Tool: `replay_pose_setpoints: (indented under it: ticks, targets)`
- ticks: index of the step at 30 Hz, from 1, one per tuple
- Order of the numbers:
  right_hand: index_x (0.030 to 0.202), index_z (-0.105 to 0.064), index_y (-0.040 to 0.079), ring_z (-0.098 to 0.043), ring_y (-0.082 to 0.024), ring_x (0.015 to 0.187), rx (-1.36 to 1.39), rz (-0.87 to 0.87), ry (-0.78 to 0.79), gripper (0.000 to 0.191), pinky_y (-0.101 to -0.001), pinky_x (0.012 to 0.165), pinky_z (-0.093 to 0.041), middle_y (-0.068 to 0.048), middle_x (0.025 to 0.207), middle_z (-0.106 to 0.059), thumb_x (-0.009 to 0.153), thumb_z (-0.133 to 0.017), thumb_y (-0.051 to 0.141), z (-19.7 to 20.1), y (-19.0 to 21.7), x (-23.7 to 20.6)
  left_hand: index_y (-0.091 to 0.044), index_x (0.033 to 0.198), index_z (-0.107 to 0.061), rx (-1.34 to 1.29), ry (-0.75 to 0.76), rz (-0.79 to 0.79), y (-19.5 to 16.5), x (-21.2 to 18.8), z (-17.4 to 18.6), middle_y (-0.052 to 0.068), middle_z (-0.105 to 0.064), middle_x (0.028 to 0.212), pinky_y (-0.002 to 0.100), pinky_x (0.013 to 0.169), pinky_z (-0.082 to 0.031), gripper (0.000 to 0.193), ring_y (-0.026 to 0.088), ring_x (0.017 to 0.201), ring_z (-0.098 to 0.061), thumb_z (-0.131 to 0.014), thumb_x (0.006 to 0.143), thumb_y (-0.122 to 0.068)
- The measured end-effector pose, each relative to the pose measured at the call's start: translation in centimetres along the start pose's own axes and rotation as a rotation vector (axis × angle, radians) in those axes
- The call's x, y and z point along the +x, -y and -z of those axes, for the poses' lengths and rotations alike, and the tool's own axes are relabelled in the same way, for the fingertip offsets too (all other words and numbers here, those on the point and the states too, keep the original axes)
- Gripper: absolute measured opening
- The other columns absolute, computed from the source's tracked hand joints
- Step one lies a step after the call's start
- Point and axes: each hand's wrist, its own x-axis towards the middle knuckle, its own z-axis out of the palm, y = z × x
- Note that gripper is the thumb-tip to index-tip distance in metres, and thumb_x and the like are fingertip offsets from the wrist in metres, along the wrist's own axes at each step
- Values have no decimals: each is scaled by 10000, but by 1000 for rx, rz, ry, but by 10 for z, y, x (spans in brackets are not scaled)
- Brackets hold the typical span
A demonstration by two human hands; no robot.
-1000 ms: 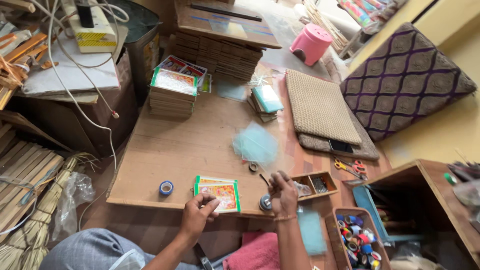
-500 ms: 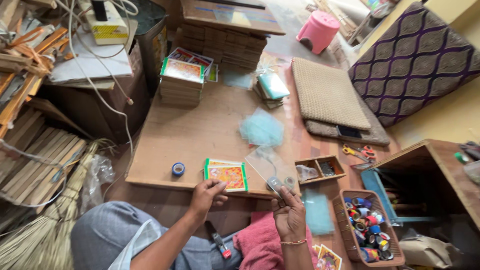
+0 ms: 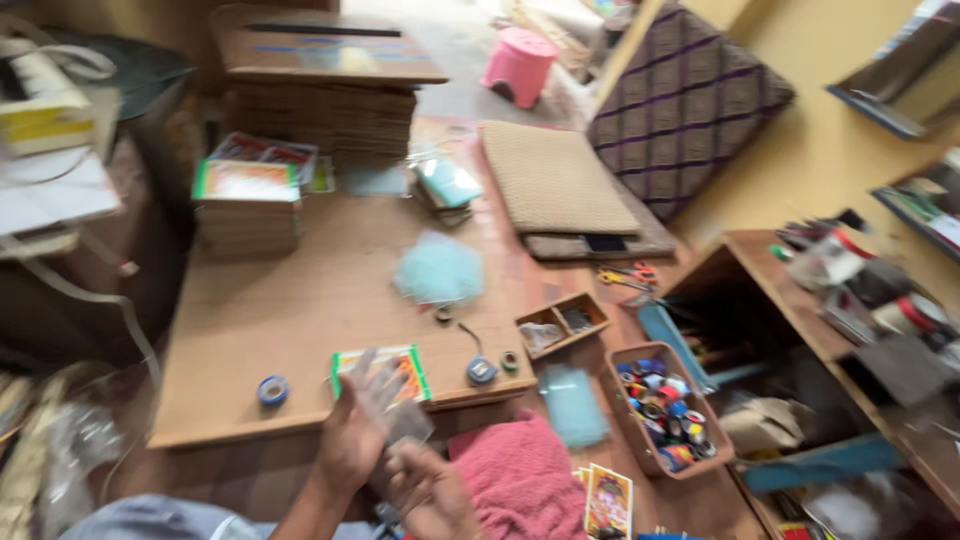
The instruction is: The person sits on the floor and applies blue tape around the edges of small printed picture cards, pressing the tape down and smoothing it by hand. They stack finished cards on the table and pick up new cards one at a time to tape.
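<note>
- A low wooden board (image 3: pixel 300 330) serves as a work surface, seen from above; the view is motion-blurred.
- Both hands sit at the board's near edge. The left hand (image 3: pixel 352 440) is raised with fingers partly spread; the right hand (image 3: pixel 430 490) is just below and to its right, fingers curled.
- Between them is a clear plastic sleeve (image 3: pixel 395 405), thin and see-through. Both hands appear to grip it, but the blur means I cannot tell exactly how the fingers close on it.
- The sleeve's long axis seems to run from the hands up and away towards the board, tilted slightly right; its exact edges are unclear.
- Just behind the sleeve, a green-bordered picture card (image 3: pixel 385 368) lies flat on the board, long side running left to right.
- A blue tape roll (image 3: pixel 272 390) lies to the left of the card, apart from it.
- To the right of the card are a small round tape dispenser (image 3: pixel 481 371) and a small wooden tray (image 3: pixel 562 322) at the board's corner.
- A crumpled pale blue plastic bundle (image 3: pixel 438 268) lies mid-board.
- A stack of cards (image 3: pixel 246 210) stands at the far left, before a taller cardboard pile (image 3: pixel 325 95).
- A pink cloth (image 3: pixel 520 480) lies beside the right hand; a box of coloured spools (image 3: pixel 660 415) stands further right.
- A woven mat (image 3: pixel 555 180) and purple patterned cushion (image 3: pixel 685 100) lie beyond.
</note>
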Motion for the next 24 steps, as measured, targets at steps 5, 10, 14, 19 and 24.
replay_pose_setpoints:
  ticks: [5,10,14,19,24]
  targets:
    - [1070,-692,-30,-693,-223,763,-206,-130,149,308,-305,699,-597,-115,882,-719,1110,-687,276,12,-28,3,-173,1590,-328,-11,-89,6,-8,-2,-11,210,-473,1460,525,1099,-358,865,321,1299,-489,-567,885,-615]
    - [1042,-729,47,-710,-268,895,-1819,715,-197,167,-374,803,-560,-118,998,-755,941,-652,156,24,10,-35,-218,1546,-407,-197,-112,92,-9,-4,8,206,-541,1419,506,1051,-417,813,322,1217,-556,-519,886,-678]
    - [1078,-702,156,-544,-439,1269,-2805,1067,-516,325,-537,1038,-439,-256,1380,-565,841,-664,376,48,85,-71,-125,1492,-488,-547,121,155,-4,-12,25,289,-592,1339,579,1052,-460,801,406,1173,-617,-536,945,-709]
    - [1545,-368,50,-271,-413,1475,-2543,585,-943,1032,-606,1132,-235,-239,1584,-318,847,-472,804,70,103,-61,-102,1494,-507,-497,87,311,-3,-22,20,299,-610,1350,588,1073,-471,807,417,1233,-616,-574,939,-685]
    - [1524,-453,131,-347,-366,1496,-2384,126,-948,947,-553,1200,-301,-170,1616,-386,865,-430,810,54,138,-34,-73,1498,-505,-538,116,374,-3,-26,11,310,-600,1369,586,1091,-472,814,431,1262,-600,-572,978,-695]
